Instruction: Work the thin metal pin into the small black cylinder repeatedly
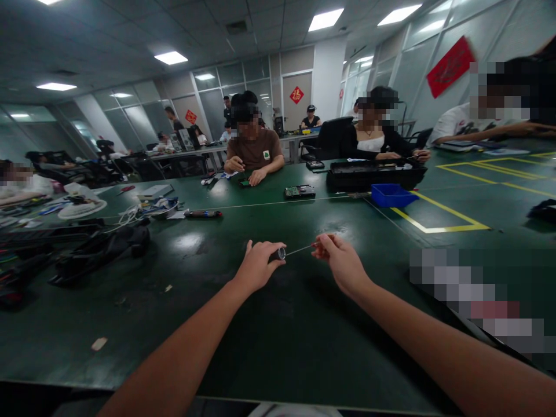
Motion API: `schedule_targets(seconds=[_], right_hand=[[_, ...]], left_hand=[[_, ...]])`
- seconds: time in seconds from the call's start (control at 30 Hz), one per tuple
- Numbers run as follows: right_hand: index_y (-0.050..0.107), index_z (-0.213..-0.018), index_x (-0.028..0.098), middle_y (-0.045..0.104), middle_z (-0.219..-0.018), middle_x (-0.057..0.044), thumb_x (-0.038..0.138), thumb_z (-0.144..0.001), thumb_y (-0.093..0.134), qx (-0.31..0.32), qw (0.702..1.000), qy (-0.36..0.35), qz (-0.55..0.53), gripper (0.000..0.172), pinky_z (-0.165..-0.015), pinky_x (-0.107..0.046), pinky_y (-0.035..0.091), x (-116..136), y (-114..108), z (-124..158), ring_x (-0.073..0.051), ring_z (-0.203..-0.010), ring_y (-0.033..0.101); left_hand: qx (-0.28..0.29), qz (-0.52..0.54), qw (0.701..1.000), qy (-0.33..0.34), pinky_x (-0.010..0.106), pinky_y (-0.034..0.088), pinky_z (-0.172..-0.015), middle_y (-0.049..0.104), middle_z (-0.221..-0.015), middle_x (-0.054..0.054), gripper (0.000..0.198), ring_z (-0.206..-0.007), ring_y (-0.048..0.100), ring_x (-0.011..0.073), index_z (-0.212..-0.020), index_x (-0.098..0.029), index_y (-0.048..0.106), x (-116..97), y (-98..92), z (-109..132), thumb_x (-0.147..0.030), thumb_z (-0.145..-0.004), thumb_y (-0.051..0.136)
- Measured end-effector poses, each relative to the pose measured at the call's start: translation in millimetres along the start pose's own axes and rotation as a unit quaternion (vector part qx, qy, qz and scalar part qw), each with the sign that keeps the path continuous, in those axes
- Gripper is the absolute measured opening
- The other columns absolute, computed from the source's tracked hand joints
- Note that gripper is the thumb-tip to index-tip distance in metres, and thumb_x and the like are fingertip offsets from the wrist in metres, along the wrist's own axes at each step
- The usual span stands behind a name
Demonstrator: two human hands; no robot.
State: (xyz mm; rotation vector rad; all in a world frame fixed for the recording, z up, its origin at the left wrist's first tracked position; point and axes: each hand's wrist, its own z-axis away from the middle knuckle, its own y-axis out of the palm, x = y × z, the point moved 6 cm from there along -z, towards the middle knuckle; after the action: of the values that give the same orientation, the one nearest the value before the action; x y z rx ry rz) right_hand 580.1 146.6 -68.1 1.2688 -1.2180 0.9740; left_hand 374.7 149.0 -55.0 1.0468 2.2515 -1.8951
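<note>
My left hand (259, 265) is closed around a small black cylinder (278, 253), whose round, pale-rimmed end faces right and toward me. My right hand (341, 260) pinches a thin metal rod (299, 249), like a screwdriver shaft, with a bit of red at the fingertips; its handle end is hidden in my fingers. The rod slants left and its tip reaches the round end of the cylinder; whether it touches cannot be made out. Both hands are above the green table (278, 347), near its middle.
Ahead lie a hard drive (299, 191), a blue tray (393, 196), a long black housing (376, 175) and a dark, pen-like tool (203, 214). Cables (134, 215) and black parts (104, 249) crowd the left. Across the table a person in brown (256, 147) handles a green board.
</note>
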Motion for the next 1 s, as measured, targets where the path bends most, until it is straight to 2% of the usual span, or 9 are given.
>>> schedule_targets(seconds=[0.37,0.57,0.67,0.83,1.0], right_hand=[[0.062,-0.093,0.02,0.064,-0.08,-0.003,0.048,-0.092,0.053,0.012,0.992,-0.088,0.092,0.03,-0.073,-0.035,0.048,9,1,3,-0.018,-0.073,0.061],[0.062,-0.096,0.021,0.069,-0.084,-0.004,0.046,-0.092,0.052,0.038,0.981,-0.124,0.147,0.028,-0.076,-0.036,0.05,20,8,9,-0.019,-0.077,0.065],[0.062,-0.096,0.02,0.069,-0.084,-0.004,0.045,-0.093,0.052,0.046,0.981,-0.119,0.147,0.028,-0.077,-0.037,0.05,19,8,8,-0.019,-0.078,0.065],[0.064,-0.096,0.02,0.068,-0.087,-0.005,0.046,-0.092,0.054,0.049,0.992,-0.086,0.084,0.029,-0.078,-0.037,0.051,11,6,5,-0.019,-0.078,0.065],[0.064,-0.095,0.02,0.068,-0.087,-0.005,0.047,-0.09,0.055,0.045,0.994,-0.075,0.069,0.029,-0.079,-0.037,0.05,13,7,7,-0.019,-0.079,0.064]], left_hand=[[-0.011,-0.009,1.0,0.014,0.063,0.016,-0.114,0.065,-0.121,0.002,0.036,-0.118,0.054,0.0247,-0.125,-0.034,0.059,-5,-2.9,1,-0.027,-0.09,0.063],[-0.019,-0.025,0.999,0.013,0.062,0.016,-0.114,0.065,-0.12,0.003,0.037,-0.117,0.055,0.0249,-0.125,-0.032,0.06,-8,-6.7,1,-0.03,-0.089,0.064],[-0.023,-0.025,0.999,0.009,0.061,0.016,-0.115,0.064,-0.121,0.003,0.037,-0.118,0.055,0.0247,-0.126,-0.033,0.059,-7,-8.8,1,-0.03,-0.089,0.064],[-0.023,-0.014,1.0,-0.004,0.061,0.014,-0.115,0.064,-0.122,0.003,0.037,-0.118,0.054,0.0246,-0.126,-0.033,0.059,-5,-8.7,0,-0.029,-0.089,0.064],[-0.021,-0.001,1.0,0.005,0.061,0.014,-0.115,0.064,-0.122,0.003,0.038,-0.118,0.054,0.0243,-0.127,-0.032,0.059,-7,-8.6,1,-0.029,-0.089,0.064]])
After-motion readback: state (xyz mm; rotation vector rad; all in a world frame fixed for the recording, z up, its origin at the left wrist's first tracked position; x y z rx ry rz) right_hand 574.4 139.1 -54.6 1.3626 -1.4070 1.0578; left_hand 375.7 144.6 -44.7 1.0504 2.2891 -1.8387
